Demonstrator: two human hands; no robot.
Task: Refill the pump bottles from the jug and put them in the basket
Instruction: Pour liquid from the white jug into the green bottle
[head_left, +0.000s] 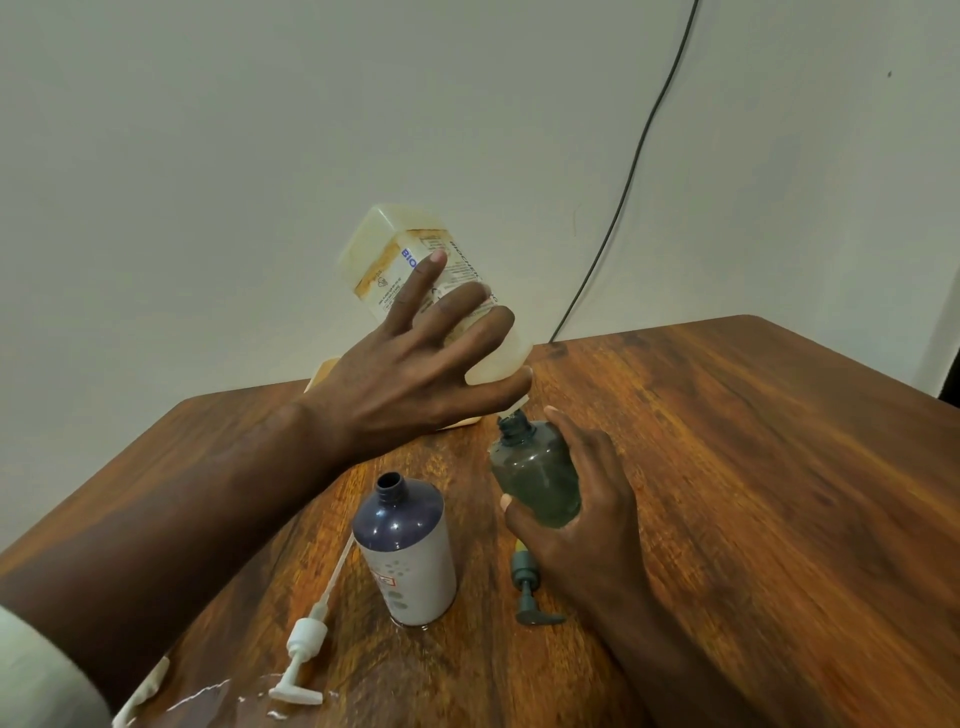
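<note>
White pump (304, 654) and open dark-topped bottle (405, 551) sat below the left hand (410, 384). Right hand (582, 509) clutched green bottle (535, 473), part full of liquid, green pump (530, 592) beneath it. Left hand gripped tilted jug (410, 270), spout at the green bottle's neck.

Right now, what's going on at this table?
A person is refilling a pump bottle. The left hand holds the jug tipped over, spout down at the open neck of the green bottle, which the right hand grips. The navy bottle stands open beside it. The white pump and green pump lie on the table, with white spill near the front edge.
</note>
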